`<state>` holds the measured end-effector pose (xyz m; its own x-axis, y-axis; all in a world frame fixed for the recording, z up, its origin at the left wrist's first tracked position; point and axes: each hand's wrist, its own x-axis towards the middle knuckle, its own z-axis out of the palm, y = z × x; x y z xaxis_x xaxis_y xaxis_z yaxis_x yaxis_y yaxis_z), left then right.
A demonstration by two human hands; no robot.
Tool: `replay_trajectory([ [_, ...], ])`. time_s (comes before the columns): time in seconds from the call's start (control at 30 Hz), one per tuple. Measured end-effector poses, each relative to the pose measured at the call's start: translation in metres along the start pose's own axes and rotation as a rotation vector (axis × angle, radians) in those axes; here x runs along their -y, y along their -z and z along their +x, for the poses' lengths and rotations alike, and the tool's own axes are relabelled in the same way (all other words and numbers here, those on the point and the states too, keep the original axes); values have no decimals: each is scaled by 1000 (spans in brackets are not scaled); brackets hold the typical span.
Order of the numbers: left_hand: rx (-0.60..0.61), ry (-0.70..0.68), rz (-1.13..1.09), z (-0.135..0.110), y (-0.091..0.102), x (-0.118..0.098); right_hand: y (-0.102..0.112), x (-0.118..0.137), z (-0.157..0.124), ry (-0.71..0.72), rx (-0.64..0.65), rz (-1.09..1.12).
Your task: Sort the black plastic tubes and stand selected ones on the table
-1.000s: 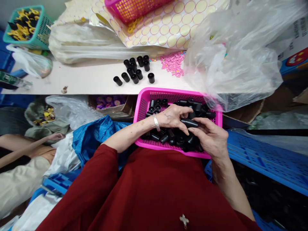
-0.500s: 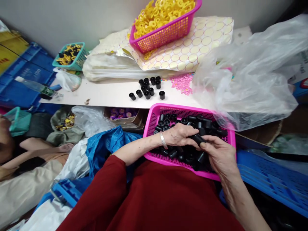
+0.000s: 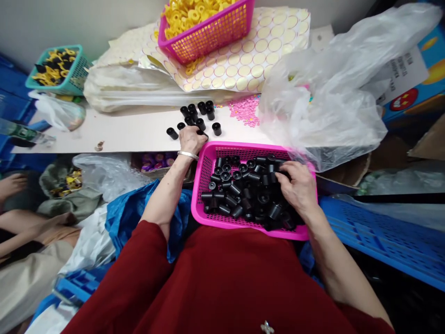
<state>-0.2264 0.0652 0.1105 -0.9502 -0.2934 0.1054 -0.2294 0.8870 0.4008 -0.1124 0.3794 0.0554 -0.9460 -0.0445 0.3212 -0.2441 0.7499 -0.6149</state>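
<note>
My left hand (image 3: 191, 140), with a bangle on its wrist, reaches over the front of the white table. Its fingers are closed on a short black plastic cylinder (image 3: 202, 134), partly hidden by the hand. Just behind stand several similar black cylinders (image 3: 210, 111), mostly upright. In front of me the pink basket (image 3: 195, 204) holds a heap of loose black cylinders (image 3: 234, 188), lying at all angles. My right hand (image 3: 297, 185) is at the right side of that heap, thumb and fingers curled round a black cylinder (image 3: 282, 173), mostly covered.
Behind stand a pink basket (image 3: 208, 39) of yellow plastic parts and a teal basket (image 3: 81, 74). Pink beads (image 3: 245, 110) lie beside a clear plastic bag (image 3: 323, 111). A bottle (image 3: 21, 132) lies at left. Another person's arm (image 3: 28, 232) shows there; a blue crate (image 3: 382, 236) stands right.
My hands have parted from a black cylinder held between them over the basket. The left moved forward to the table group; the right went down into the heap. The view shifted.
</note>
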Motion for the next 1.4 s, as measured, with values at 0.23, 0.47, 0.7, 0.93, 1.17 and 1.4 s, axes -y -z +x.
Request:
replay_trajectory([
  [0.23,46,-11,64,2,-10,-6,-25,11,42,-70,238,-389],
  [0.47,-8,-434,91,-41,-12,-44,-28,-4,46,-124,200,-218],
  [0.7,541,-954,238,-82,-68,-95,-8,-9,21,-440,-120,633],
  [0.93,533,-952,319,-95,-78,-106,25,4,-4,-695,23,1320],
  [1.17,686,-534,-357,-85,-70,-102,30,12,-13,-603,15,1400],
  [1.4,1047,317,-1454,-100,-30,-104,23,43,-23,-446,-149,1180],
])
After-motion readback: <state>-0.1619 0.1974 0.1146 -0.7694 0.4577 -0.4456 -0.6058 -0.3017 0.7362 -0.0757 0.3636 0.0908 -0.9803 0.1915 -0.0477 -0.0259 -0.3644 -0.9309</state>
